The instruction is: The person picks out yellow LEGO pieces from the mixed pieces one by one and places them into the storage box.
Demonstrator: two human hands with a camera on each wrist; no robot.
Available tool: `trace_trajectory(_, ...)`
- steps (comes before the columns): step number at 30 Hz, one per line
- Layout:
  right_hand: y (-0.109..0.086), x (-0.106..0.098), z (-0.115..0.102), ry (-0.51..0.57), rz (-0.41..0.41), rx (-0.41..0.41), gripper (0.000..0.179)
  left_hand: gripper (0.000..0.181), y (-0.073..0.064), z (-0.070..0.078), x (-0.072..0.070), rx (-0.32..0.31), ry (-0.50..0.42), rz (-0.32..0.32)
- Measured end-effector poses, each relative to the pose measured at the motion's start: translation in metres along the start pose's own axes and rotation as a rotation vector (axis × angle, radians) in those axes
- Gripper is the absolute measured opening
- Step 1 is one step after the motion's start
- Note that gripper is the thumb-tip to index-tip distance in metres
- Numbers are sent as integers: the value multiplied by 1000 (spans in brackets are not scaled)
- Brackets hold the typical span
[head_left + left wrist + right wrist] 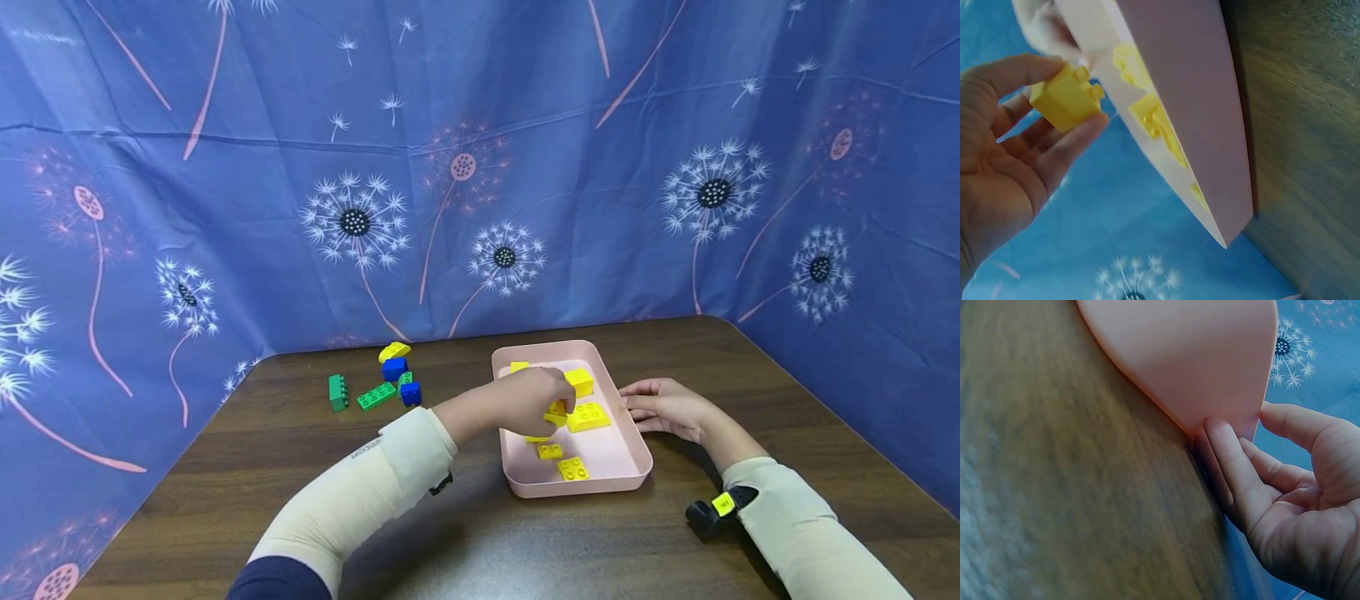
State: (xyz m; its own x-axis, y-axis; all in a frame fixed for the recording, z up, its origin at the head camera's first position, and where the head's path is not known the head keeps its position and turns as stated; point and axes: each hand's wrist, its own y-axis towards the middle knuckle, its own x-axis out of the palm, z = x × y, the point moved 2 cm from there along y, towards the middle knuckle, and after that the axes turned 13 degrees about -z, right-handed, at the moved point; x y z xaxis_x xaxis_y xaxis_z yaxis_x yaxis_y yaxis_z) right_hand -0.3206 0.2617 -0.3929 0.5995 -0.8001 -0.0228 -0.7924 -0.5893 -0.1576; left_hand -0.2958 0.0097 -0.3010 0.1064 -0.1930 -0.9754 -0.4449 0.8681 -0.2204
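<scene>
My left hand [528,398] reaches over a shallow pink tray [585,490]. Between thumb and fingers it pinches a yellow toy building block [1065,99], whose studs face the tray in the left wrist view. Inside the tray lie several yellow blocks, among them a wide studded one [589,417], a taller one [580,382] and a small one [573,469] near the front. My right hand [667,408] is at the tray's right side. In the right wrist view, its extended fingers [1229,450] rest against the outer wall, with one fingertip at the rim.
Left of the tray, loose blocks lie on the brown wooden table [450,533]: a green one [338,392], a long green one [377,396], blue ones [394,369] and a yellow one [393,352]. A blue dandelion-print curtain [585,208] hangs behind the table and along its sides.
</scene>
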Motion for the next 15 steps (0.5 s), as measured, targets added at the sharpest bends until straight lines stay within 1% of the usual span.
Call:
trace_trajectory(7,1,0,1,8,-50,-28,51,22,20,20,5,108,22,-90)
trace_trajectory(9,0,0,0,9,-57,-32,50,22,27,25,7,126,31,-116)
trace_trajectory(12,-1,-1,0,5,-60,-33,49,21,36,33,9,142,58,-145)
trace_trajectory(15,-1,-1,0,7,-61,-32,49,22,44,38,11,135,75,-178)
